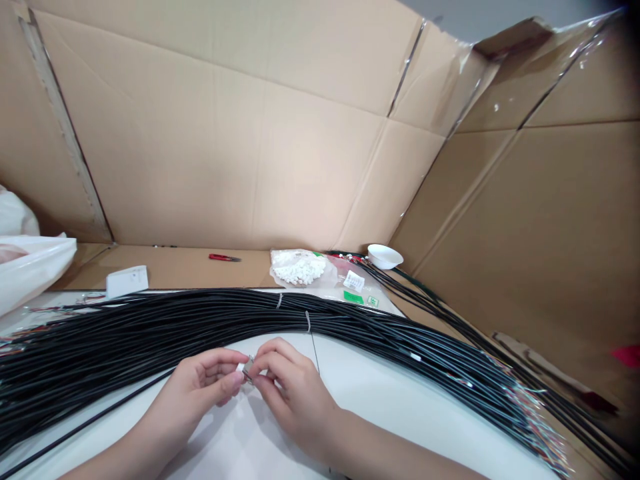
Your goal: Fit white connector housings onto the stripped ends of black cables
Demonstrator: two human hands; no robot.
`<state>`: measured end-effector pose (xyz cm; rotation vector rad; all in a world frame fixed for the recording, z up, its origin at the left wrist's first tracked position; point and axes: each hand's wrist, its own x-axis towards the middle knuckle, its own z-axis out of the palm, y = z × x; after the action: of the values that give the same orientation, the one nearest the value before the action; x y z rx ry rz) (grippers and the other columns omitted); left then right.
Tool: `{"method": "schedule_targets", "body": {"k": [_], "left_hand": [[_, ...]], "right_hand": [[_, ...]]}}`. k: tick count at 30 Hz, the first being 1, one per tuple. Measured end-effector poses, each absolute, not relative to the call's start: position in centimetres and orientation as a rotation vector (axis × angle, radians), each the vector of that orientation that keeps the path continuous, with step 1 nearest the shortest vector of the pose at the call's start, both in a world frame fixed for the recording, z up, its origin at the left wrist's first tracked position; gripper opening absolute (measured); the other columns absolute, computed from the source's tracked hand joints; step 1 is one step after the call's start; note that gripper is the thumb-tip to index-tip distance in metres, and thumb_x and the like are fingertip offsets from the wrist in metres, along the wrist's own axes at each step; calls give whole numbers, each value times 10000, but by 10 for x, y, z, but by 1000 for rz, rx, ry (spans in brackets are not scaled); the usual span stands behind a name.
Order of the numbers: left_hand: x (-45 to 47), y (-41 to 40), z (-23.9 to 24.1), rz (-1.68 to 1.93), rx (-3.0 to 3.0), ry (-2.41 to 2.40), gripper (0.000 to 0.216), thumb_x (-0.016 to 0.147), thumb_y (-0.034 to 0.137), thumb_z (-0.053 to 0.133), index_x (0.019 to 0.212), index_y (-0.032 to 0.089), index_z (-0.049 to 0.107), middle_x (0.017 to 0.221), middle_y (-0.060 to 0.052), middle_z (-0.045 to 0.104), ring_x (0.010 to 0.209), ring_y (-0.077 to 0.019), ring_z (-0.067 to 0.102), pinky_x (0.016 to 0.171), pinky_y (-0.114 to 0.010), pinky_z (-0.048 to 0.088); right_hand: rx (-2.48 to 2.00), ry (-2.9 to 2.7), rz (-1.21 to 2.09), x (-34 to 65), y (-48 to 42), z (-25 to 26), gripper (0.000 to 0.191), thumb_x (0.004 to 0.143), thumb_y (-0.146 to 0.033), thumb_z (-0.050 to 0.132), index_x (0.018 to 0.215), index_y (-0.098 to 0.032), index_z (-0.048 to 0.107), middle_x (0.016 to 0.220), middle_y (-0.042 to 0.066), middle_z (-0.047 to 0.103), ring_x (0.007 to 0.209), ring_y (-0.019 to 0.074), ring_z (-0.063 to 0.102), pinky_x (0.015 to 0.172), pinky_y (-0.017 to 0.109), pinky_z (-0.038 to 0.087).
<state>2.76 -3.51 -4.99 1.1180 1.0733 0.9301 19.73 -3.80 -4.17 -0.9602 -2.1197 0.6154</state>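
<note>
Just in front of the cable bundle, my left hand (193, 393) pinches a small white plastic connector (241, 368) between thumb and fingers. My right hand (297, 393) meets it from the other side, its thumb and forefinger closed on a small grey metallic piece (249, 367). The two pieces touch or are joined; their exact kind is too small to make out. Behind both hands a thick bundle of black cables (210, 323) curves across the table, tied with thin grey ties (308, 321). Coloured bare wires (543, 427) fan out at its right end.
Farther back lie a plastic bag of small white parts (300, 269), red-handled pliers or snips (224, 257), a white bowl (384, 257) and a white card or box (127, 281). A white plastic bag (37, 267) stands left. Cardboard walls (240, 133) enclose the back and right.
</note>
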Motion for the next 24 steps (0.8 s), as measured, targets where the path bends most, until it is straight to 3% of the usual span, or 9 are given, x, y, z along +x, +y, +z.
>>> {"method": "schedule_targets", "body": {"k": [12,24], "left_hand": [[27,-31,-45,882,1009,1102,214,616,266,702,777,129,668,491,4,601,470,-110,509,396,-179,354],[27,-39,-48,882,752,1089,242,644,251,692,857,143,646,640,-17,651,502,-82,522,432,-151,391]], "right_hand": [[-982,-2140,607,197,-40,-42,177,773,-107,486,853,-185,623,905,51,554,774,112,554,711,214,461],[-988,-2038,642,196,-42,-45,145,773,-164,492,783,-177,636,864,48,549,684,100,555,590,186,472]]}}
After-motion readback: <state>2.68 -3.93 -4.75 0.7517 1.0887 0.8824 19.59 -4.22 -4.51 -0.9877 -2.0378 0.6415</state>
